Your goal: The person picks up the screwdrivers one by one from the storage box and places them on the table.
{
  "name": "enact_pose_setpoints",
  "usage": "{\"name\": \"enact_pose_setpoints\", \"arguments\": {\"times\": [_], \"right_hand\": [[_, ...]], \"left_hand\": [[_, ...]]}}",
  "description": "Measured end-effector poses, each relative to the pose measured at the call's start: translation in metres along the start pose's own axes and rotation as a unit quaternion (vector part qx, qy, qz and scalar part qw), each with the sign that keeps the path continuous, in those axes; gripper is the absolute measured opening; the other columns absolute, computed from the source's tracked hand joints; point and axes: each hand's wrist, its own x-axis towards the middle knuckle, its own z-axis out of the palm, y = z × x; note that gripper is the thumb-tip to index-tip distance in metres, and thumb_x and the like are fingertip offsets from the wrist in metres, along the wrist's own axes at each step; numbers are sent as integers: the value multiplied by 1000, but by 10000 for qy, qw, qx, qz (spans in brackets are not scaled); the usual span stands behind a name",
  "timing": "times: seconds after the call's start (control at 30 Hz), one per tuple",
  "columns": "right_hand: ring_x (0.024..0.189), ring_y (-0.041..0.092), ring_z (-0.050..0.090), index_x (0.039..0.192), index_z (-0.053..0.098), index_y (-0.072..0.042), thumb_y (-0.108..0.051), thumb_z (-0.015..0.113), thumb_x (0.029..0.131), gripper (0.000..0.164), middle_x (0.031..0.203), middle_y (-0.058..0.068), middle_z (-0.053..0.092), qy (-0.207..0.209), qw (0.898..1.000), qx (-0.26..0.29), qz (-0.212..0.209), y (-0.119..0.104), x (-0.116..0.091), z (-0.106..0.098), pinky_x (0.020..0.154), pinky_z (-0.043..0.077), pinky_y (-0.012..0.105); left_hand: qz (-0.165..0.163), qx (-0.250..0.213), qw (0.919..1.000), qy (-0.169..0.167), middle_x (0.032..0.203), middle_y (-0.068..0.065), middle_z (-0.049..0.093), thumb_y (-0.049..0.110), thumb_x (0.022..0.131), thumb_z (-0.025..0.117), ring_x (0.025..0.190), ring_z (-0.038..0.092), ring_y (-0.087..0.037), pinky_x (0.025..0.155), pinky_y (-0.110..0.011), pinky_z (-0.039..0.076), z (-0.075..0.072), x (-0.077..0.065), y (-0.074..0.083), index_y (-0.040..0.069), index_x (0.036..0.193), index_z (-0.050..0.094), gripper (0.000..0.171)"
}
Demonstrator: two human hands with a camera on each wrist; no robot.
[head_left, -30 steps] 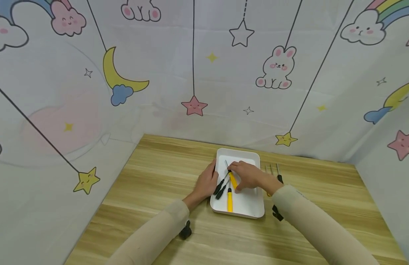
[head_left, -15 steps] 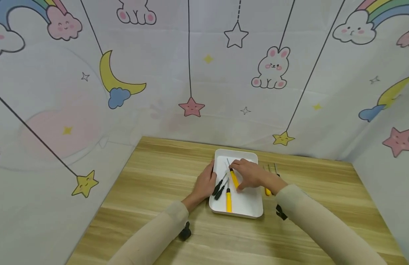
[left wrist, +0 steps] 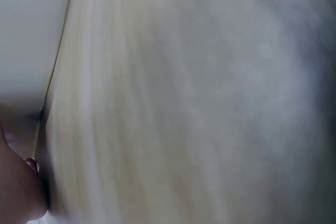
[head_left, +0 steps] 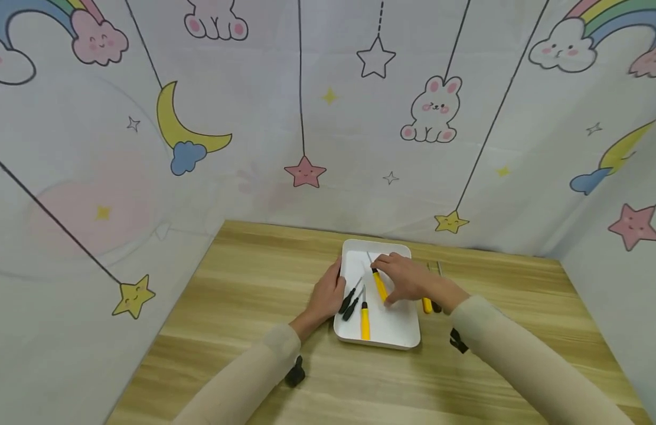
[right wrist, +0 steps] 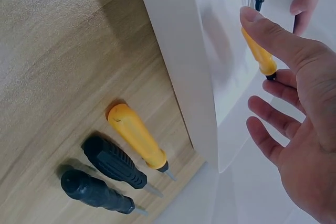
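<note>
A white rectangular tray (head_left: 394, 328) sits on the wooden table. My left hand (head_left: 328, 292) grips its left side, the thumb at the rim; in the left wrist view only a bit of this hand (left wrist: 18, 187) shows beside the tray wall. Over the tray's middle, my right hand (head_left: 404, 278) pinches the yellow handle of a screwdriver (right wrist: 258, 53) between thumb and index finger, the other fingers spread apart. Its shaft points to the tray's far end. Left of it inside the tray lie another yellow screwdriver (head_left: 365, 322) and two black screwdrivers (head_left: 351, 310).
On the table just right of the tray lie one yellow-handled screwdriver (right wrist: 137, 136) and two dark-handled ones, a ribbed screwdriver (right wrist: 113, 161) and a smoother screwdriver (right wrist: 97, 191). A white cloth backdrop (head_left: 264, 118) with cartoon prints rises behind the table and at both sides.
My right hand has shifted slightly right across the tray with the yellow screwdriver, away from the black ones. The left hand stays at the tray's side. The head view has drifted a little.
</note>
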Motion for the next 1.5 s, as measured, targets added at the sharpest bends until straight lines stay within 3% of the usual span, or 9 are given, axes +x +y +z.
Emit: {"name": "enact_pose_setpoints", "arguments": {"times": [0.37, 0.9, 1.5], "right_hand": [[143, 40, 46, 154, 52, -4, -40, 94, 80, 92, 158, 16, 50, 85, 9999, 149, 10, 2, -9, -16, 116, 42, 57], [141, 40, 50, 155, 52, -5, -41, 94, 80, 94, 158, 15, 50, 256, 9996, 23, 147, 8, -23, -22, 115, 43, 58], [144, 43, 46, 153, 52, -1, -39, 95, 80, 93, 158, 20, 48, 492, 9980, 346, 213, 19, -42, -31, 117, 39, 61]], "left_hand": [[52, 10, 10000, 20, 169, -13, 37, 12, 111, 41, 154, 37, -29, 124, -47, 33, -2, 1, 0, 1, 166, 30, 57], [27, -44, 10000, -17, 170, -13, 35, 13, 111, 41, 155, 35, -29, 125, -47, 32, -1, 1, -1, 2, 167, 29, 58], [37, -5, 10000, -12, 169, -13, 37, 14, 111, 40, 154, 37, -30, 124, -47, 33, -2, -1, 0, 2, 167, 29, 58]]}}
